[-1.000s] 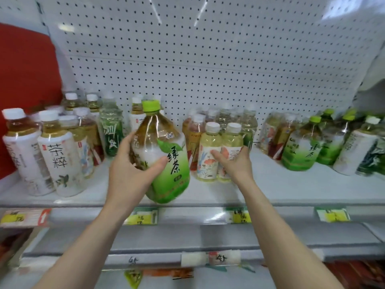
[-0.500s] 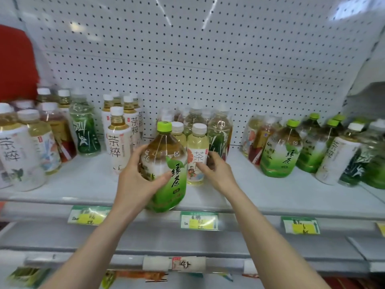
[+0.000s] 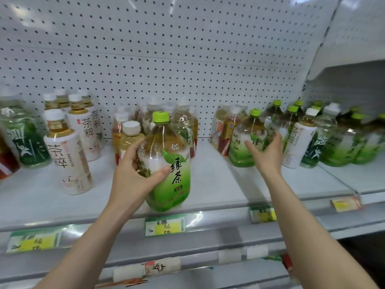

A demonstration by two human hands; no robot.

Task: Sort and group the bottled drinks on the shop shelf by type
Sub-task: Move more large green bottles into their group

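My left hand [image 3: 133, 176] grips a large green tea bottle [image 3: 166, 163] with a green cap and green-and-white label, held upright at the front of the white shelf [image 3: 208, 197]. My right hand [image 3: 266, 153] is stretched out to the right with fingers spread, touching a matching green-capped green tea bottle [image 3: 245, 140] that stands among more green-capped bottles [image 3: 289, 122]. Behind the held bottle stands a cluster of pale yellow and clear bottles [image 3: 129, 138]. White-label tea bottles [image 3: 66, 155] stand to the left.
Dark green-label bottles [image 3: 23, 138] stand at far left, and another [image 3: 318, 140] at right beside a white-label bottle [image 3: 300, 138]. A white pegboard [image 3: 166, 59] backs the shelf. Price tags [image 3: 165, 226] line its front rail. A second shelf section [image 3: 354, 176] adjoins on the right.
The view and both hands shifted right. My right hand left the pale yellow bottles and reached to the green-capped bottles on the right. My left hand carried the green tea bottle rightward.
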